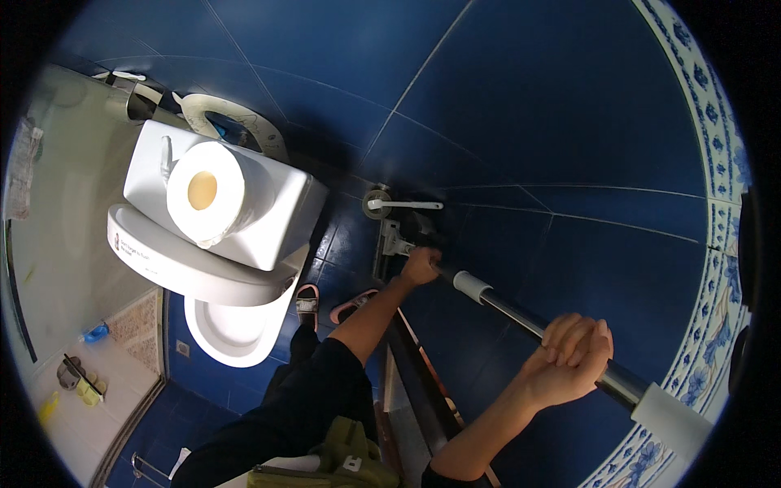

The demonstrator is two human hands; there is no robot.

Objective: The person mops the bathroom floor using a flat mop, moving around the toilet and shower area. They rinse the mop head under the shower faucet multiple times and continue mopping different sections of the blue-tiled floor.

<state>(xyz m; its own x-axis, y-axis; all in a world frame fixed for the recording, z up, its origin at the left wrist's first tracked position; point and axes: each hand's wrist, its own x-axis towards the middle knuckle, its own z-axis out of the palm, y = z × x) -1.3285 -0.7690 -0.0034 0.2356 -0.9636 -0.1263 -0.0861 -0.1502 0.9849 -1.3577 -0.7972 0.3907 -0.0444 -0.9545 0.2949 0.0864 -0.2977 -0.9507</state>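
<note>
A long metal mop pole (515, 314) with white plastic collars slants from the lower right towards the floor. My right hand (576, 360) is wrapped around its upper part. Lower down, my left hand (421, 266) grips the dark part of the pole, just above a white and grey mop-like head (393, 239) beside the blue tiled wall. What this head rests on is hard to make out. A white-handled toilet brush (406, 205) lies across a round holder (377, 204) right behind the head.
At left stands a white toilet, its lid raised, with a big toilet paper roll (207, 192) on the tank (293, 201). A patterned toilet seat (244, 119) leans behind it. A dark door edge (421, 372) is near my feet. Slippers (90, 390) lie behind the glass partition.
</note>
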